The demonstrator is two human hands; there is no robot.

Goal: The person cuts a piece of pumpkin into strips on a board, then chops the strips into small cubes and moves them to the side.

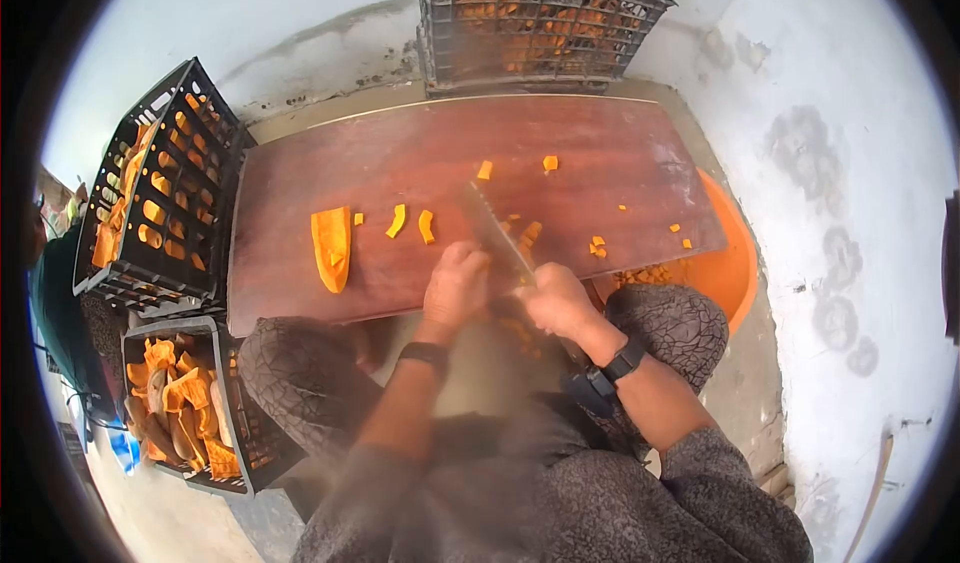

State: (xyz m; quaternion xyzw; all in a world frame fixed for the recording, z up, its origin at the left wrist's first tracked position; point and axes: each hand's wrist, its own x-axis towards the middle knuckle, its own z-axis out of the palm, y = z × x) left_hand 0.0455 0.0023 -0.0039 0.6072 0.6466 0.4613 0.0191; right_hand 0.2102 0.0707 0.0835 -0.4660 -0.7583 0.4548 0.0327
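My right hand (pixel 558 301) is wrapped round the handle of a knife (pixel 498 228), whose blade points up and left over the reddish-brown board (pixel 290 178). Beside the blade, at the board's near edge, my left hand (pixel 458 283) is closed with curled fingers; what they hold, if anything, is hidden. Orange pumpkin pieces (pixel 530 233) lie just beyond the blade, partly covered and blurred. Farther left rest a large pumpkin wedge (pixel 331 250) and two curved pumpkin strips (pixel 397 221). Several small chunks (pixel 598 247) are scattered to the right.
An orange tub (pixel 738 253) with cut cubes (pixel 645 275) stands below the board's right end. Black crates of orange pieces stand at the upper left (pixel 170 178), lower left (pixel 185 413) and back (pixel 540 33). Another person's dark sleeve (pixel 60 283) shows at the left edge.
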